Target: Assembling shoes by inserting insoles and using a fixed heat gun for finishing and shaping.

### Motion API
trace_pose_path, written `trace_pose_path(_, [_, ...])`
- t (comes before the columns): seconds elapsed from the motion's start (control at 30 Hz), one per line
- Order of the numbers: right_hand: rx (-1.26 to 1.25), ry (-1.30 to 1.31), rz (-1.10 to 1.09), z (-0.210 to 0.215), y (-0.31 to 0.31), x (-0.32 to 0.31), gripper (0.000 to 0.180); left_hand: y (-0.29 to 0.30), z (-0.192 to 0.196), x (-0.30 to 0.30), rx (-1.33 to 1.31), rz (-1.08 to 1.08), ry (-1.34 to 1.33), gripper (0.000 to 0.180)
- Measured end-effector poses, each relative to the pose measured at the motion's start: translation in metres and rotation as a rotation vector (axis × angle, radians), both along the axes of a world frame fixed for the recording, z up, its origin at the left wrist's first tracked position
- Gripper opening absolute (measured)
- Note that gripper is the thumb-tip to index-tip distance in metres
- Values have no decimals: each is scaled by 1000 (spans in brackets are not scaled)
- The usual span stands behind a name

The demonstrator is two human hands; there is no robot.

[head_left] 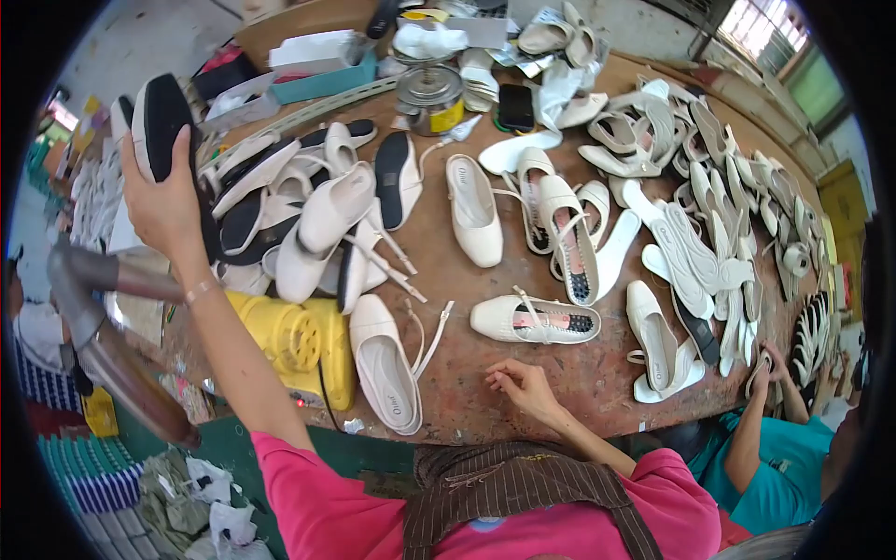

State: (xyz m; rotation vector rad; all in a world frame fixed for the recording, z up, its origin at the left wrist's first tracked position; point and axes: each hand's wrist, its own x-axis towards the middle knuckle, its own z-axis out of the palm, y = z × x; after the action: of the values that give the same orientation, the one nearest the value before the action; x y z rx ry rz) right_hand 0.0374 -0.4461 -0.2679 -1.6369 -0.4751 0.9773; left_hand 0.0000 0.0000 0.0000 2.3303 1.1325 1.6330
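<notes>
Raised at the far left, my left hand is closed around a cream shoe with a black sole. A second pale shoe edge shows just behind it, partly hidden. My right hand hovers at or rests on the table's near edge, its fingers loosely curled with nothing visible in them. Just beyond it lies a cream strap shoe with a patterned inside. A cream slingback shoe sits to the left of that hand, its loose strap lying out to the side. Another cream shoe stands farther back.
Piled shoes cover the table's left side; more shoes and white insoles crowd the right. A yellow machine and a grey pipe stand at left. A metal can and phone lie at back. A co-worker works at right.
</notes>
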Motion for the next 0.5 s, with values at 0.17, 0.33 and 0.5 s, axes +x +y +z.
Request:
trace_pose_path(0.17, [-77, -615, -139, 39, -23, 54, 16, 128, -110, -7, -424, 427, 815, 83])
trace_pose_path(0.33, [-10, -822, -342, 47, 10, 103, 16, 48, -101, 23, -212, 709, 840, 89])
trace_pose_path(0.5, [-172, -1278, 9, 27, 91, 165, 51, -98, -60, 9, 35, 29, 520, 46])
